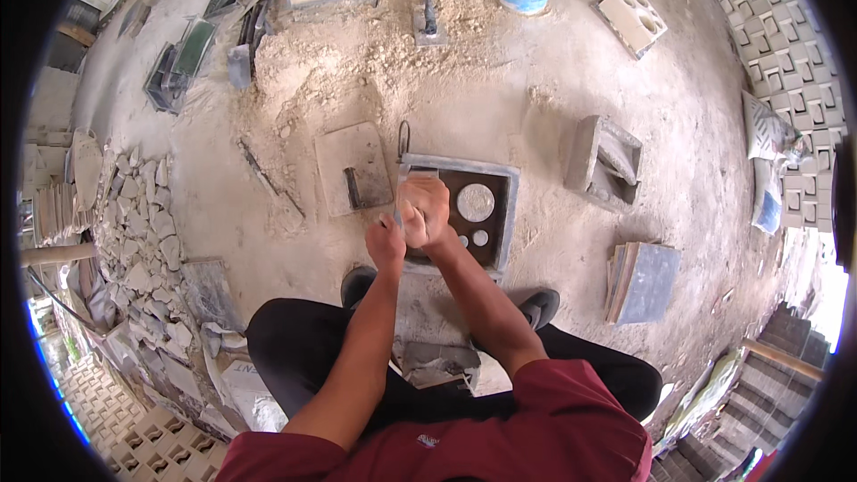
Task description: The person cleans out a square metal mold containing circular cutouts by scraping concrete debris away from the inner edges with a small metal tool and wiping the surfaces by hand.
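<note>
- The step in hand looks like work on the inside of a square metal mould (505,207) that lies flat on the dusty concrete floor (553,107); both hands meet over its near-left corner, so I judge this to be scraping or cleaning along that corner.
- The mould sits just ahead of the person's feet, its dark base showing one large pale disc (476,203) and smaller ones near it toward the right edge.
- The right hand (427,211) is closed into a fist around a thin flat metal strip (400,189), which rises toward the mould's far-left corner.
- The left hand (386,244) is also curled shut, pressed just beside the right at the lower end of the same strip; whether its fingers fully wrap the strip I cannot tell.
- Both forearms come straight forward from the lower edge, elbows bent, wrists close together, the person crouched over the mould.
- The next move, as I judge it, calls for steady two-handed pressure, keeping the strip along the mould's inner wall without it slipping off the rim.
- A flat grey slab (353,165) lies just beside the mould's left edge; a grey box-shaped block (607,161) stands well apart to the right.
</note>
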`<state>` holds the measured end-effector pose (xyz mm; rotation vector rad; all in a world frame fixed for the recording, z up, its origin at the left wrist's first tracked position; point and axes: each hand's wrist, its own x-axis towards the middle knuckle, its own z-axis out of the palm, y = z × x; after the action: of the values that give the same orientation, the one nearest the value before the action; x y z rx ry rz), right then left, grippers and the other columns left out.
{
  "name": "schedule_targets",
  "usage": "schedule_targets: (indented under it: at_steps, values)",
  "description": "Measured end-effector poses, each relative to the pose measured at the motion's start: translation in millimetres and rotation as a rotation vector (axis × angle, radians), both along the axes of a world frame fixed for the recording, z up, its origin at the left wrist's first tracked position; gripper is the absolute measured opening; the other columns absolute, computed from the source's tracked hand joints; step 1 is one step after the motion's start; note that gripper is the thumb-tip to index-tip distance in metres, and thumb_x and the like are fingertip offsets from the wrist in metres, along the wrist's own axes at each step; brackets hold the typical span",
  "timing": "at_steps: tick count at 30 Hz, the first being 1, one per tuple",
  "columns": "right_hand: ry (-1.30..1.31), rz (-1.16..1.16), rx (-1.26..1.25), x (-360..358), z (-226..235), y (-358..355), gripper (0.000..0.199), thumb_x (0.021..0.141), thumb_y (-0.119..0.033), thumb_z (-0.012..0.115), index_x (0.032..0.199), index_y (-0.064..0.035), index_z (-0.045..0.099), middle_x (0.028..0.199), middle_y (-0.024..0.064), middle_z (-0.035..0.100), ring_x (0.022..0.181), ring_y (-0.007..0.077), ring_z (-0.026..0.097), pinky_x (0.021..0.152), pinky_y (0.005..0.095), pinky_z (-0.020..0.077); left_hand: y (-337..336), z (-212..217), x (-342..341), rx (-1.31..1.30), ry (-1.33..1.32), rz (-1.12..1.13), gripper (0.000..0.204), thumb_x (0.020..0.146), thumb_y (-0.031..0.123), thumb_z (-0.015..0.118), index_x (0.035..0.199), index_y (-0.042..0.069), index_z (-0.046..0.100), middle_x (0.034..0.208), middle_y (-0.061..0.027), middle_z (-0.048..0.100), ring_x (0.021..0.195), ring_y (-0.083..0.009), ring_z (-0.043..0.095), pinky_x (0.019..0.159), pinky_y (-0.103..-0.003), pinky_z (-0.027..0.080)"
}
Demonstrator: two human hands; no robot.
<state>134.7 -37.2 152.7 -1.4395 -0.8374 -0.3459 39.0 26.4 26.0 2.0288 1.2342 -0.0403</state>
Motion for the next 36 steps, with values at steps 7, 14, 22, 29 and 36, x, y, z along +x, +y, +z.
schedule_targets:
  at_steps: [7,14,22,29,36]
  values:
    - [-0.022,-0.106,0.105,21.8,-11.4,-7.0,0.051,0.093,-0.036,0.04,0.051,-0.0088,0.034,0.046,0.0039,0.034,0.038,0.0214,0.036,0.038,0.0327,0.0283,4.7,-7.5,10.5,0.007,-0.038,0.016,0.051,0.089,0.036,0.036,0.076,-0.006,0.063,0.079,-0.0299,0.06,0.08,-0.0473,0.057,0.073,-0.053,0.043]
    - [0.215,-0.113,0.171,33.0,-4.0,-41.5,0.06,0.092,-0.043,0.044,0.048,-0.0063,0.029,0.044,0.0033,0.033,0.038,0.013,0.034,0.036,0.0272,0.024,-1.8,0.5,-2.0,0.01,-0.051,0.0,0.048,0.088,0.032,0.036,0.076,-0.007,0.062,0.077,-0.03,0.059,0.077,-0.0468,0.057,0.071,-0.052,0.043]
    - [0.308,-0.134,0.084,48.4,0.2,-71.8,0.057,0.092,-0.041,0.039,0.049,-0.0053,0.03,0.043,0.0028,0.033,0.038,0.0108,0.032,0.036,0.0264,0.0219,4.1,0.2,11.5,-0.028,-0.044,0.039,0.047,0.088,0.031,0.035,0.076,-0.006,0.062,0.079,-0.029,0.06,0.078,-0.0463,0.057,0.073,-0.053,0.042]
    - [0.345,-0.198,0.169,49.7,0.6,-94.2,0.047,0.089,-0.029,0.038,0.05,-0.005,0.027,0.044,0.0017,0.028,0.04,0.0093,0.027,0.037,0.026,0.019,2.5,-3.7,1.9,0.0,0.016,0.01,0.047,0.088,0.032,0.036,0.078,-0.005,0.063,0.08,-0.028,0.061,0.081,-0.0459,0.057,0.074,-0.052,0.044]
    - [0.514,-0.168,0.159,60.3,0.5,-109.4,0.035,0.082,-0.016,0.036,0.05,-0.0061,0.024,0.046,-0.0002,0.024,0.042,0.008,0.025,0.039,0.0266,0.016,-1.1,0.7,5.8,-0.033,-0.015,0.033,0.048,0.088,0.033,0.035,0.083,-0.006,0.063,0.082,-0.029,0.061,0.082,-0.0457,0.057,0.075,-0.052,0.044]
